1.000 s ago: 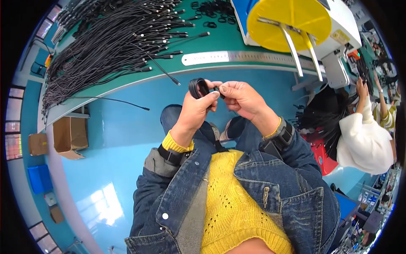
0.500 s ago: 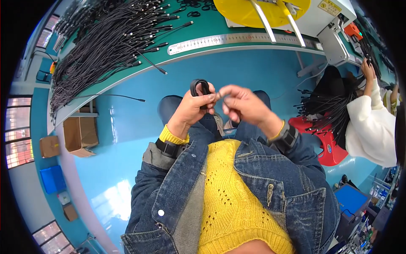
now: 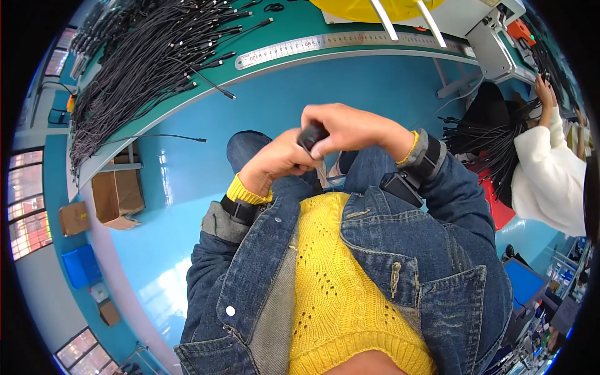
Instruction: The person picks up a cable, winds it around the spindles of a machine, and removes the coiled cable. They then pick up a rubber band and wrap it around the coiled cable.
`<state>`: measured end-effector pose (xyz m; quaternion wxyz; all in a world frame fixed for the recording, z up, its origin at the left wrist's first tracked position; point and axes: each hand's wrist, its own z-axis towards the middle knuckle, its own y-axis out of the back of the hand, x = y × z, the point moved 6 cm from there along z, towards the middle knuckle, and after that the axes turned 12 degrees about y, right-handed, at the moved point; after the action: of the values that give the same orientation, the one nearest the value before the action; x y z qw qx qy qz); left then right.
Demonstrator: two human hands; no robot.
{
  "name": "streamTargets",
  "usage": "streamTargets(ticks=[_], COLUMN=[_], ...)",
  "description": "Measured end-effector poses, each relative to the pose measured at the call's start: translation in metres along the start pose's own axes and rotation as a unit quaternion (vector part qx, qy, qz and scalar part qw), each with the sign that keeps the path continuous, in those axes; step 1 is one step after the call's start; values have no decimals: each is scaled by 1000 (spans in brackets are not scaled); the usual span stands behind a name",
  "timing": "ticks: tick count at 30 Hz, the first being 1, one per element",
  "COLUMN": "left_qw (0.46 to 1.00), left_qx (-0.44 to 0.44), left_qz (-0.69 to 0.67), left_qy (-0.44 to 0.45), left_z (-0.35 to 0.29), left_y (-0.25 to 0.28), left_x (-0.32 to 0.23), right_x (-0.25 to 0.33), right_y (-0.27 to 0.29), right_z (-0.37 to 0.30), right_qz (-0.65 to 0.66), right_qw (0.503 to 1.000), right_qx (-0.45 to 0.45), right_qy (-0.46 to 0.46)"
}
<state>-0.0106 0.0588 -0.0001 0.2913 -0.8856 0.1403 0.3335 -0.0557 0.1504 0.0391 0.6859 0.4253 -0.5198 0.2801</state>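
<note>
In the head view, my only one, the black bundled cable [image 3: 310,136] is between the two hands, in front of the torso and off the near edge of the green bench [image 3: 297,24]. The left hand [image 3: 278,156] is curled nearly closed, holding the bundle's lower left side. The right hand [image 3: 353,128] arches over from the other side, thumb and forefinger bent around it with a small gap that the bundle fills.

I judge the step in hand to be working the bundle with both hands; the next move calls for a steady left hold while the right fingers act.

The knuckles hide most of the bundle, and blur keeps me from making out its turns, its ends or any tie. I cannot tell how hard either hand grips. The yellow disc [image 3: 369,7] is cut off by the upper edge.
</note>
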Motion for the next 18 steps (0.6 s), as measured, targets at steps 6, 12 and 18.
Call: streamTargets(ticks=[6, 12, 18], left_qw=[983, 975, 970], left_qx=[37, 163, 91], left_qz=[-152, -146, -225], left_qy=[-96, -29, 18], left_z=[-12, -4, 4], left_y=[12, 0, 8], left_x=[-13, -1, 8], right_x=[-48, 1, -12], right_y=[-7, 18, -7], right_z=[-23, 2, -1], right_qz=[463, -73, -179], right_qw=[837, 990, 977], right_qx=[-263, -109, -111], right_qy=[-124, 49, 30])
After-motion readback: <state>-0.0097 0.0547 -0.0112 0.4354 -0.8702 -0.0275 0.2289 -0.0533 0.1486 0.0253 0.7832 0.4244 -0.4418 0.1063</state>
